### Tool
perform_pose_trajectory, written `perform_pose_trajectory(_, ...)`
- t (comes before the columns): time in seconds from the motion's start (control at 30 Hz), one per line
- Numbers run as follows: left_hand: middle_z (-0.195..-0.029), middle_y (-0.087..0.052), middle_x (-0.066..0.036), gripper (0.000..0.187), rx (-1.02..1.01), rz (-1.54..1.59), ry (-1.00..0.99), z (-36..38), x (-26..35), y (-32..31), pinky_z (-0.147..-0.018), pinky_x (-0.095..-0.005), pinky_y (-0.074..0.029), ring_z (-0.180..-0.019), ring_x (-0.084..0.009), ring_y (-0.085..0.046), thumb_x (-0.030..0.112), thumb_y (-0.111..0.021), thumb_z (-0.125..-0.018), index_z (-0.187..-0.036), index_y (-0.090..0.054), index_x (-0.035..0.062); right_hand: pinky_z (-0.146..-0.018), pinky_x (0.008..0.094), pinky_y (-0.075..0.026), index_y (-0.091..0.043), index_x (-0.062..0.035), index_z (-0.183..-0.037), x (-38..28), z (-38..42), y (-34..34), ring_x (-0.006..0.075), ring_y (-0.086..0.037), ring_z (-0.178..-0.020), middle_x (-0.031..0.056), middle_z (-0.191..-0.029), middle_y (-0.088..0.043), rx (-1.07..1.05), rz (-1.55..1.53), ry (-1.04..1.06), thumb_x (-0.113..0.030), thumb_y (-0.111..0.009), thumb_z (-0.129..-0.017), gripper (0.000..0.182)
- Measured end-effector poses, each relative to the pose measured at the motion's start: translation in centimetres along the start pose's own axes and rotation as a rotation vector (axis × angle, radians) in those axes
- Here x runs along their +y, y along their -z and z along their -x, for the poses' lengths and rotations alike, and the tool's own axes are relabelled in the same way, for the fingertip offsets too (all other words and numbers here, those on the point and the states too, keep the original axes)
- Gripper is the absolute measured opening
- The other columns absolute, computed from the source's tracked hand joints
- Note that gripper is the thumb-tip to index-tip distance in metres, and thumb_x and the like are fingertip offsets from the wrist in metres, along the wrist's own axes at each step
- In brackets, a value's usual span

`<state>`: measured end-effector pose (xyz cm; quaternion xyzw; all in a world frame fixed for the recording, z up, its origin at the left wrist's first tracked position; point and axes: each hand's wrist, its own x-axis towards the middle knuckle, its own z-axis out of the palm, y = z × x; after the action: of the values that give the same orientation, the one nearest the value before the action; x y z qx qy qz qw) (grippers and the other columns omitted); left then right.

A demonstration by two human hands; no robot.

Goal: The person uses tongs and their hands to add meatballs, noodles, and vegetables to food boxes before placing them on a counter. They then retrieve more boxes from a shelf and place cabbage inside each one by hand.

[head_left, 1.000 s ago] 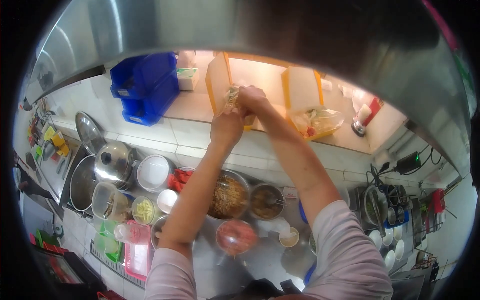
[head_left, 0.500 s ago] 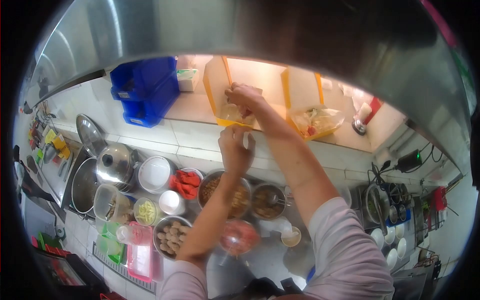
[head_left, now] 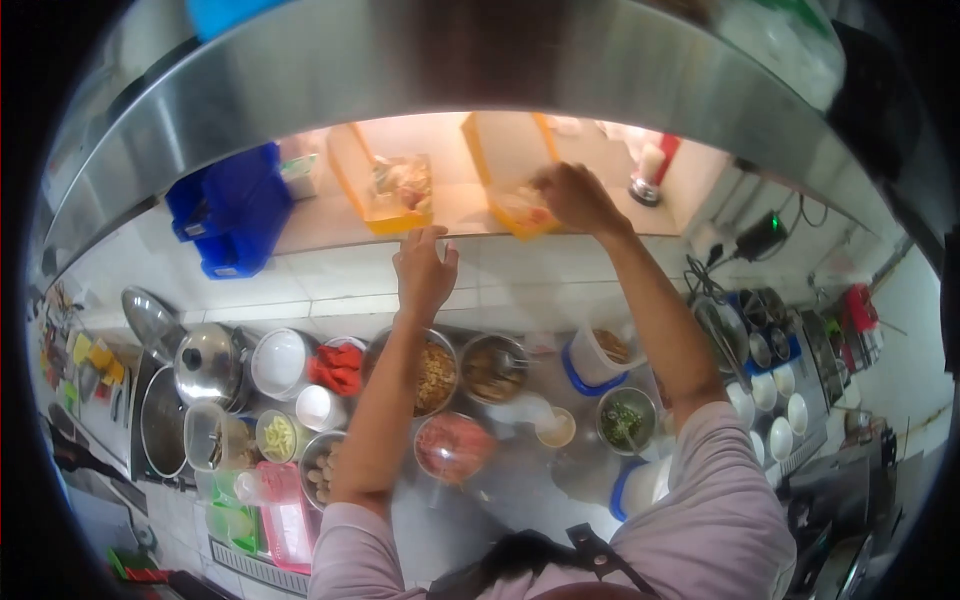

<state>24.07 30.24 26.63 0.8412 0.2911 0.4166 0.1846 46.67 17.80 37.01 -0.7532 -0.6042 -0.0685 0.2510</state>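
Note:
Two takeaway boxes with yellow edges stand with raised lids on a lit shelf. The left takeaway box [head_left: 402,222] holds a clear plastic bag of food [head_left: 408,182]. My left hand [head_left: 424,272] is at that box's front edge, thumb apart from the fingers, holding nothing I can see. Over the right takeaway box [head_left: 510,225] my right hand [head_left: 585,203] reaches in from the right. Its fingers are curled downward beside the food [head_left: 530,208] inside, which is blurred. What those fingers pinch, if anything, is hidden.
Blue bins [head_left: 228,215] stand left on the shelf. Below are a lidded pot [head_left: 208,365], a red cloth [head_left: 336,369], a bowl of chopped food [head_left: 436,378], a bag of pinkish food [head_left: 455,447] and a bowl of chopped greens [head_left: 626,420]. A metal hood [head_left: 480,70] hangs above.
My right hand has moved from the left box to the right box. My left hand stays by the left box's front edge. The whole view has shifted right.

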Motion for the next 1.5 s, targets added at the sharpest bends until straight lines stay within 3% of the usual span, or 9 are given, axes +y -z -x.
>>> perform_pose_trajectory(0.27,-0.115,-0.063,-0.01,0.023,0.025,0.168,-0.381,-2.1,5.6,-5.8,-0.098,-0.0452,-0.042,-0.114,-0.0317,-0.056,0.013,-0.06,-0.09,-0.112,-0.063,0.0091,-0.095,0.0475,-0.049,-0.065,-0.0024,-0.111,11.0,-0.2,-7.3,0.0364,-0.061,-0.112,0.0225,-0.115,-0.065,0.229,0.188,-0.187,-0.019,-0.05,-0.089,0.031)
perform_pose_trajectory(0.5,-0.103,-0.067,-0.018,0.023,-0.024,0.338,-0.052,-2.8,1.7,-8.5,-0.078,-0.0366,-0.053,-0.09,-0.0283,-0.066,0.014,-0.057,-0.096,-0.114,-0.061,0.0004,-0.097,0.0452,-0.047,-0.063,-0.0112,-0.128,8.5,-4.9,-5.4,0.0305,-0.056,-0.125,0.0089,-0.133,-0.061,-0.262,0.164,-0.544,-0.025,-0.048,-0.093,0.04)
perform_pose_trajectory(0.8,-0.092,-0.069,-0.017,0.021,0.047,0.352,-0.056,-3.2,1.5,-8.8,-0.073,-0.0353,-0.054,-0.08,-0.0262,-0.067,0.015,-0.058,-0.096,-0.109,-0.064,-0.0013,-0.092,0.0531,-0.045,-0.062,-0.0139,-0.13,4.8,-5.1,-5.8,0.0291,-0.055,-0.125,0.0136,-0.131,-0.061,-0.131,0.325,-0.75,-0.027,-0.048,-0.094,0.041)
perform_pose_trajectory(0.97,-0.094,-0.069,-0.018,0.017,-0.047,0.458,0.019,-2.8,1.3,-5.9,-0.07,-0.037,-0.054,-0.079,-0.0305,-0.068,0.011,-0.06,-0.093,-0.103,-0.063,-0.0024,-0.097,0.0494,-0.044,-0.062,-0.0136,-0.132,14.9,-8.3,-9.5,0.0258,-0.055,-0.126,0.0134,-0.133,-0.061,-0.275,0.264,-0.585,-0.03,-0.05,-0.093,0.043)
perform_pose_trajectory(1.07,-0.089,-0.068,-0.015,0.011,-0.135,0.377,-0.089,-1.0,-2.4,-2.7,-0.073,-0.0392,-0.051,-0.079,-0.0312,-0.065,0.01,-0.062,-0.091,-0.097,-0.065,0.001,-0.099,0.0487,-0.046,-0.064,-0.0109,-0.127,5.7,-8.0,-2.8,0.0275,-0.055,-0.126,0.0133,-0.132,-0.061,-0.24,0.209,-0.731,-0.033,-0.051,-0.093,0.043)
perform_pose_trajectory(1.13,-0.088,-0.066,-0.013,0.009,0.308,0.141,-0.395,-0.1,-6.1,-1.0,-0.08,-0.043,-0.047,-0.083,-0.0332,-0.062,0.009,-0.063,-0.089,-0.096,-0.064,0.0041,-0.097,0.0489,-0.047,-0.065,-0.0092,-0.122,2.3,-9.5,-3.1,0.0293,-0.058,-0.122,0.0134,-0.129,-0.063,-0.165,0.305,-0.539,-0.033,-0.051,-0.093,0.04)
perform_pose_trajectory(1.2,-0.092,-0.063,-0.013,0.012,0.651,0.123,-0.174,-0.7,-8.9,0.2,-0.086,-0.0455,-0.044,-0.088,-0.0347,-0.06,0.007,-0.064,-0.088,-0.1,-0.063,0.0047,-0.09,0.0458,-0.051,-0.07,-0.0056,-0.102,-1.0,-11.8,-4.7,0.0314,-0.063,-0.109,0.0135,-0.116,-0.068,-0.167,0.495,-0.045,-0.029,-0.052,-0.092,0.031)
perform_pose_trajectory(1.3,-0.112,-0.062,-0.017,0.019,0.619,0.084,-0.033,-3.2,-13.2,0.5,-0.095,-0.046,-0.041,-0.105,-0.0342,-0.058,0.011,-0.057,-0.092,-0.108,-0.061,0.0016,-0.082,0.0478,-0.049,-0.066,0.001,-0.084,-6.6,-14.8,-10.2,0.04,-0.062,-0.091,0.0248,-0.093,-0.066,-0.174,0.21,0.466,-0.013,-0.05,-0.086,0.022)
perform_pose_trajectory(1.5,-0.104,-0.065,-0.008,0.027,0.567,-0.167,-0.204,-3.4,-15.4,0.1,-0.094,-0.0435,-0.039,-0.097,-0.0285,-0.058,0.008,-0.056,-0.089,-0.115,-0.061,0.0043,-0.086,0.0379,-0.053,-0.067,-0.0028,-0.105,-7.5,-22.7,-19.6,0.0336,-0.064,-0.102,0.0202,-0.106,-0.067,-0.396,0.292,0.272,-0.023,-0.06,-0.087,0.028)
